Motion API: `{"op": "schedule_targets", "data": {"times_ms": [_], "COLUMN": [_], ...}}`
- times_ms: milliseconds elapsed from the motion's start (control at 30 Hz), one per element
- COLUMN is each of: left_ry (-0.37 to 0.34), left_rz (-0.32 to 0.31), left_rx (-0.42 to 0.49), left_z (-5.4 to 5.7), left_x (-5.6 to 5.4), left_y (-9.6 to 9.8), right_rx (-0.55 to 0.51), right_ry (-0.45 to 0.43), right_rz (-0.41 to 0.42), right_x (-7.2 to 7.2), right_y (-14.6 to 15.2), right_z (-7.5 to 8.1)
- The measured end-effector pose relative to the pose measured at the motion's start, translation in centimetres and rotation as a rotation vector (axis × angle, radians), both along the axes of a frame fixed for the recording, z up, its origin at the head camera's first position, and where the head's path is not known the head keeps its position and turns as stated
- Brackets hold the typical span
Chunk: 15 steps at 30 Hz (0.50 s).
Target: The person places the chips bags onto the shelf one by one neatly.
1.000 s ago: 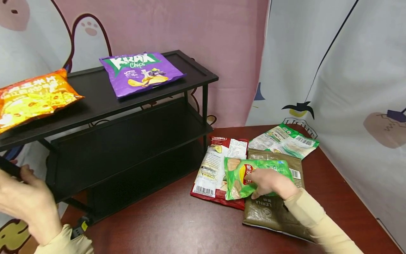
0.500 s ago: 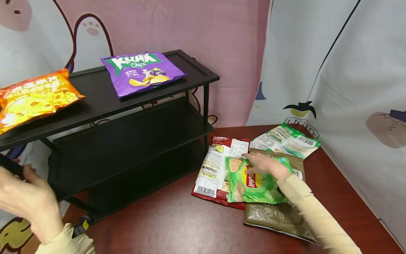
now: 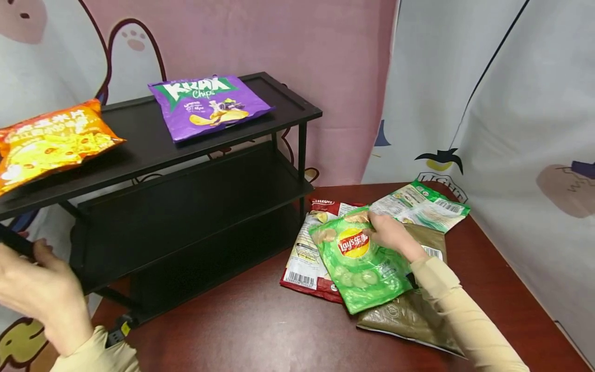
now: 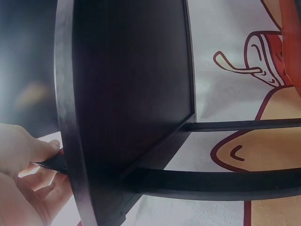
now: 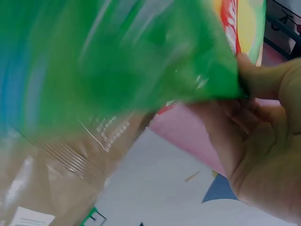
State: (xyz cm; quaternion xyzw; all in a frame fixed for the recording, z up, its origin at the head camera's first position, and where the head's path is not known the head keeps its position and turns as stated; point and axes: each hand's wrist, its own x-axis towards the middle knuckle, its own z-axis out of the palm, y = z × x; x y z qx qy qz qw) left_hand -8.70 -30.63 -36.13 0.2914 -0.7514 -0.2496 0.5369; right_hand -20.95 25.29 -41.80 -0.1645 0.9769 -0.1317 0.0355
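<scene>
My right hand (image 3: 394, 235) pinches a green Lay's chip bag (image 3: 360, 271) by its upper right edge, front upward and tilted. In the right wrist view, the thumb lies on the blurred green bag (image 5: 141, 56) with the fingers beneath. Below the bag lie a red-and-white cassava chip bag (image 3: 304, 258) and a brown LERNA packet (image 3: 395, 318), both partly covered. At the left, my left hand (image 3: 44, 292) holds a post of the black three-tier shelf (image 3: 186, 217). Its thumb and fingers wrap around the dark post (image 4: 55, 163) in the left wrist view.
On the shelf's top tier lie a purple KRAX chip bag (image 3: 209, 109) and an orange snack bag (image 3: 53, 144). A green-and-white packet (image 3: 418, 206) is at the back right of the reddish-brown table (image 3: 260, 336). Printed cloth walls (image 3: 344, 93) stand behind and to the right.
My right hand went from lying on the Lay's bag's front to pinching its far edge. The bag has turned and lifted at that edge. My left hand stays on the shelf post.
</scene>
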Motion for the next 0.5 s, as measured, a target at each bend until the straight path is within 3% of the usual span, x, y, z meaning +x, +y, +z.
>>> {"op": "schedule_targets", "data": {"times_ms": [133,333,433,500], "left_ry": [-0.001,0.005,-0.001,-0.004], "left_rz": [0.004,0.004,0.005,0.008], "left_rx": [0.008,0.025,0.019,0.021], "left_z": [0.1,0.0,0.0,0.0], "left_x": [0.1,0.1,0.0,0.0], "left_y": [0.1,0.1,0.0,-0.1], "right_rx": [-0.077,-0.040,-0.076,-0.121], "right_ry": [-0.085,-0.295,-0.311,-0.271], "right_rz": [-0.051,-0.155,-0.168,-0.145], "right_x": [-0.1,0.2,0.4,0.6], "right_y": [0.2,0.8,1.1,1.1], "right_z": [-0.1,-0.7,-1.2,-1.6]}}
